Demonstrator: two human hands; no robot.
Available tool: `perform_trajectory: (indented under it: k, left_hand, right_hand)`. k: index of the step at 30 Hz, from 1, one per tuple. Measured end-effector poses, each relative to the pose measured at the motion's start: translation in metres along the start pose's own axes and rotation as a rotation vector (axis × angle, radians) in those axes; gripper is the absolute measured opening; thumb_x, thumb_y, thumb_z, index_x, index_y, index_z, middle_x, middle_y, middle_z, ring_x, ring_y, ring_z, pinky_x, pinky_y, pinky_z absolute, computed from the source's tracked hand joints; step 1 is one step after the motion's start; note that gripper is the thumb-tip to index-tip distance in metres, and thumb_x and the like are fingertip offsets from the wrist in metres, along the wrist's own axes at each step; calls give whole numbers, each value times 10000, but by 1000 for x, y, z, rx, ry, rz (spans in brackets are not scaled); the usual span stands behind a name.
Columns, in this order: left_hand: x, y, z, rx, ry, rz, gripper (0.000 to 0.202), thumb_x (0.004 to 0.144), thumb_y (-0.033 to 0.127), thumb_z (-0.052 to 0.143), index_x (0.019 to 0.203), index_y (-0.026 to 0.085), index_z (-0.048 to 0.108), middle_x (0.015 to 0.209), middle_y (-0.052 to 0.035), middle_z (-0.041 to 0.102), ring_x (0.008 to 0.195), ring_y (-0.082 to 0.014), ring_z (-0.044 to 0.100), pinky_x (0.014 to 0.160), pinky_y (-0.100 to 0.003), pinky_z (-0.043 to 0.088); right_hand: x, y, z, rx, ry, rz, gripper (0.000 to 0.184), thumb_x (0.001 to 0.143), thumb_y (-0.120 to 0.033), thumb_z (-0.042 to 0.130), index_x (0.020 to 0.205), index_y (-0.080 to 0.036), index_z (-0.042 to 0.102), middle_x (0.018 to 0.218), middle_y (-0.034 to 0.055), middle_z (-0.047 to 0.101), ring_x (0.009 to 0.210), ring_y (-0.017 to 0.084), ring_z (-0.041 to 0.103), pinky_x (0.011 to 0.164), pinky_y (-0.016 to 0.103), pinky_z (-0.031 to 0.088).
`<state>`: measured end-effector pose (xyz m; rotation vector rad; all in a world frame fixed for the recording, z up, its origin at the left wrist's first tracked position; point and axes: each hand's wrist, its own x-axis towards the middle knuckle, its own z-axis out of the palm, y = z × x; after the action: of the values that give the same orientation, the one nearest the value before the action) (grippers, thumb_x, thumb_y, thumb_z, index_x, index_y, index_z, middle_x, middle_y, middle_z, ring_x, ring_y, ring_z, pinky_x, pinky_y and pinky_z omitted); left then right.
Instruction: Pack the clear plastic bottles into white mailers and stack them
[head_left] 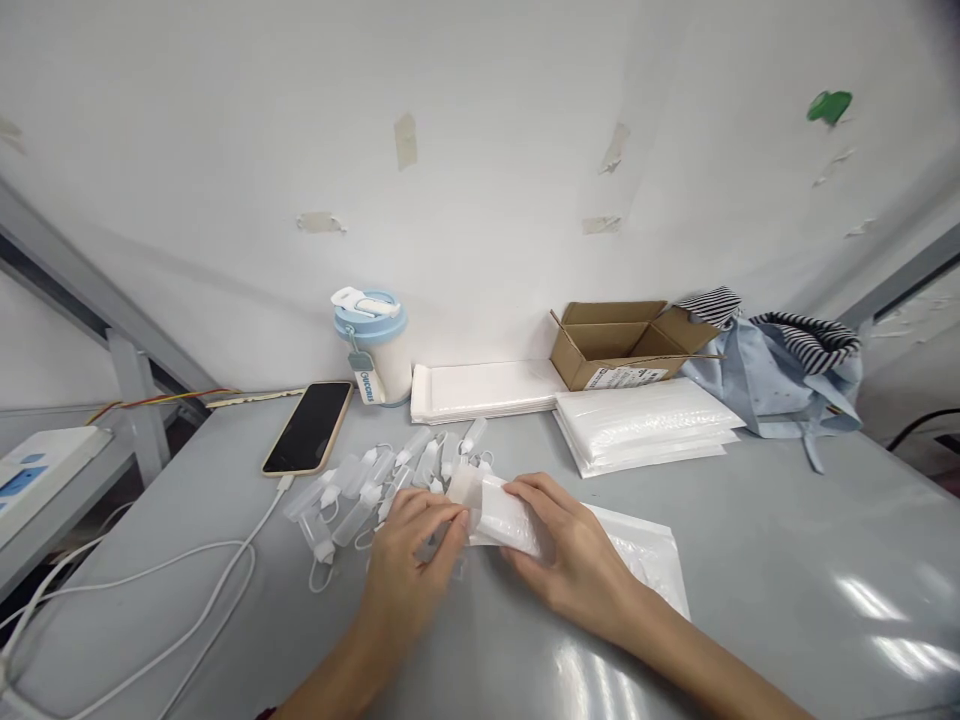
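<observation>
My right hand (562,545) is closed around the open end of a white bubble mailer (652,555). The rest of that mailer lies flat on the table behind my wrist. At its mouth my left hand (416,540) pinches the edge or flap between thumb and fingers, and the exact grip is partly hidden. Just beyond my left hand lies a loose pile of small clear squeeze bottles (351,522) with white caps on loops. Some of them are covered by my fingers.
A phone (309,428) with a white cable (225,590) lies left. Along the wall stand a lidded cup (384,350), stacked mailers (487,388), an open cardboard box (619,345) and a blue cloth bag (772,375). More bubble mailers (645,425) lie before the box.
</observation>
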<state>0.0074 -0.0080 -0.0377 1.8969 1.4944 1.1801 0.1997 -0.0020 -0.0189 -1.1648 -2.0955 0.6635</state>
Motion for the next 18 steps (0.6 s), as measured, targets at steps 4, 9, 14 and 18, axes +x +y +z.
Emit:
perform_trajectory:
  k: [4, 9, 14, 18]
  left_hand:
    - [-1, 5, 1, 62, 21, -79, 140, 806, 304, 565, 804, 231, 686, 868, -43, 646, 871, -224, 569, 748, -356, 481]
    - [4, 7, -5, -152, 2, -434, 502, 687, 377, 681, 1146, 213, 561, 1092, -83, 606, 877, -234, 597, 739, -379, 509]
    - [16, 8, -21, -584, -306, -566, 469, 687, 375, 726, 1099, 185, 607, 1027, -73, 685, 931, -243, 637, 766, -323, 518]
    - [18, 13, -27, -562, -499, -611, 306, 704, 360, 695, 940, 166, 688, 836, -36, 712, 788, -218, 650, 679, -286, 498]
  right_hand:
    - [-1, -4, 1, 28, -12, -16, 408, 752, -121, 597, 1155, -154, 541, 1069, 95, 573, 935, 207, 595, 790, 345, 522]
    - [-4, -7, -1, 22, -25, -47, 442, 743, -137, 631, 1175, -149, 538, 1077, 105, 572, 938, 216, 597, 787, 355, 528]
    - [-6, -5, -4, 2, 11, -151, 479, 774, -163, 636, 1233, -147, 499, 1113, 120, 557, 1005, 221, 577, 836, 367, 520]
    - [-8, -8, -6, 15, 8, -217, 519, 788, -189, 636, 1278, -160, 466, 1161, 130, 540, 1068, 225, 558, 875, 370, 512]
